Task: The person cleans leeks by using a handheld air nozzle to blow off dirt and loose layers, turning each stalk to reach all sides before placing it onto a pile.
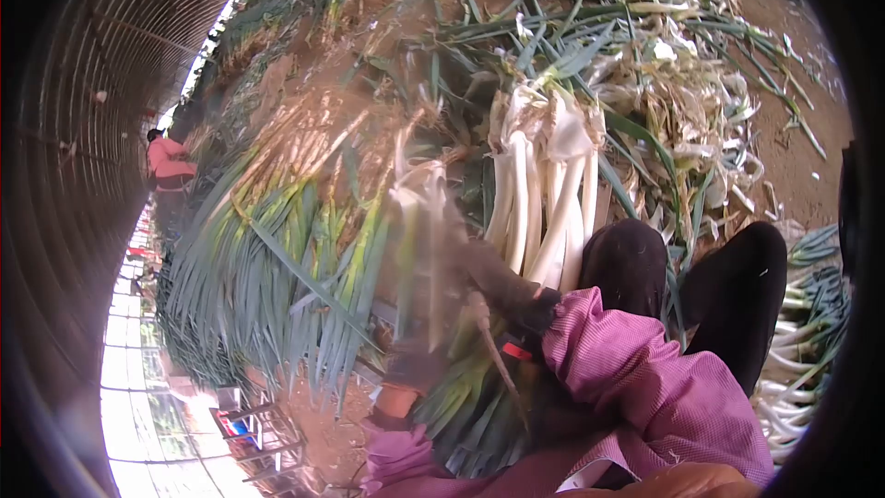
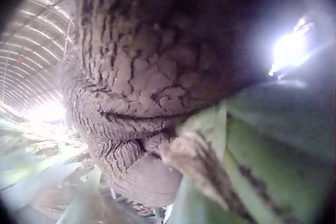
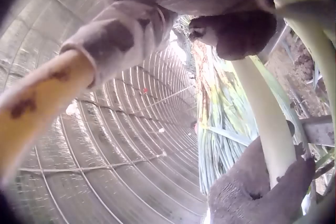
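Note:
Blurred in the head view, a pale leek (image 1: 426, 198) stands between the two gloved hands. The left hand (image 1: 415, 364) is low on it; the right hand (image 1: 498, 277) reaches to its side higher up. In the right wrist view, the left hand (image 3: 257, 190) curls round the white stalk (image 3: 265, 113), and the right hand (image 3: 231, 14) grips it above with bent fingers. Dried mud cracks cover the left glove (image 2: 147, 87), beside green leaves (image 2: 273, 166) and a brown dry strip (image 2: 199, 169). Peeled white leeks (image 1: 553, 212) lie by the right forearm.
Unpeeled leeks (image 1: 286, 267) lie in a pile at the left. Stripped skins and leaves (image 1: 682, 120) cover soil at the upper right. More leeks (image 1: 793, 360) lie beyond the dark-trousered knees (image 1: 627, 263). A person in pink (image 1: 169, 157) bends down far left, near a metal frame (image 1: 263, 443).

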### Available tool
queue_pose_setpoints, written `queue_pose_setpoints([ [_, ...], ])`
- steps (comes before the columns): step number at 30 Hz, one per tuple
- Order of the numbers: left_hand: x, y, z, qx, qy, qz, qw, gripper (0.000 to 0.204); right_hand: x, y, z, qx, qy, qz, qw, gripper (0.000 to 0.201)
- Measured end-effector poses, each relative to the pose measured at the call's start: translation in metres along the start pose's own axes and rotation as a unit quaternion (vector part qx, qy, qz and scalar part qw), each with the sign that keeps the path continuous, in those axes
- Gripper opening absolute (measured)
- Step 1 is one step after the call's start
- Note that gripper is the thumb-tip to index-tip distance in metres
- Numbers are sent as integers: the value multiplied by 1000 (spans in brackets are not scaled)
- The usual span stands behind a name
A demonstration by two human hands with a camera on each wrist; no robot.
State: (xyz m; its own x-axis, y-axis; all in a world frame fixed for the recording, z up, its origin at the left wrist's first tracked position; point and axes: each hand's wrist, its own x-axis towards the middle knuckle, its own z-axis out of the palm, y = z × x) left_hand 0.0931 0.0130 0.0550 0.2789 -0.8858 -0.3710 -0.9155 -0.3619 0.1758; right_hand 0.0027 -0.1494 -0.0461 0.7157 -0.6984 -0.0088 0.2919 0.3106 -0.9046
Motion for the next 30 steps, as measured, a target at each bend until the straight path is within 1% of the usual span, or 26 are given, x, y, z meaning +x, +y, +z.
queue_pose_setpoints([
  [2,-5,5,-7,16,-25,-48,998,43,-8,-21,2,98,51,83,990,18],
  [3,-4,5,-7,2,22,43,999,42,-13,-35,4,140,87,116,980,16],
  [4,-1,5,-6,-10,70,132,989,41,-22,-62,8,166,138,137,967,17],
  [5,4,2,0,-13,93,157,983,42,-29,-81,12,191,190,160,950,18],
  [6,9,-2,7,-15,115,182,976,42,-34,-88,8,196,181,158,951,18],
  [8,31,-15,38,-12,107,109,988,45,-37,-86,4,177,156,158,959,21],
  [10,52,-5,43,30,23,82,996,42,-38,-80,3,175,131,154,963,23],
  [12,63,-8,41,35,-11,123,992,37,-32,-73,5,178,118,153,965,24],
  [13,69,-9,39,37,-28,143,989,35,-30,-72,9,164,114,166,966,24],
  [15,77,-25,40,82,-26,218,972,33,-26,-69,20,141,105,194,965,24],
  [16,92,-60,50,50,110,280,952,34,-26,-62,24,127,70,155,977,24],
  [17,104,-96,55,16,243,336,910,35,-26,-53,29,113,65,170,977,25],
  [18,104,-94,30,36,205,162,965,39,-25,-42,35,98,59,186,976,25],
  [19,115,-98,13,69,172,-1,983,43,-24,-32,39,81,52,200,975,26],
  [20,126,-104,-4,119,112,-161,973,48,-24,-26,40,45,30,160,986,26],
  [21,137,-122,-3,133,112,-243,954,52,-24,-20,41,10,10,118,993,26],
  [22,146,-136,-6,147,106,-323,929,57,-26,-24,43,-12,-2,105,994,26],
  [24,153,-152,-8,104,138,-337,925,63,-28,-34,44,-12,-14,127,992,27],
  [25,157,-154,-9,94,125,-330,931,64,-28,-41,44,10,-13,161,987,27],
  [26,159,-156,-11,84,113,-321,936,65,-28,-41,43,7,-27,139,990,26],
  [27,165,-168,-3,90,147,-308,936,64,-29,-41,42,5,-41,118,992,25],
  [28,174,-189,13,97,182,-295,933,64,-30,-34,40,-23,-69,41,996,23],
  [29,177,-201,22,103,216,-281,929,63,-31,-30,39,-82,-94,-16,992,21],
  [30,171,-197,20,99,226,-257,934,63,-32,-25,37,-137,-111,-75,981,19],
])
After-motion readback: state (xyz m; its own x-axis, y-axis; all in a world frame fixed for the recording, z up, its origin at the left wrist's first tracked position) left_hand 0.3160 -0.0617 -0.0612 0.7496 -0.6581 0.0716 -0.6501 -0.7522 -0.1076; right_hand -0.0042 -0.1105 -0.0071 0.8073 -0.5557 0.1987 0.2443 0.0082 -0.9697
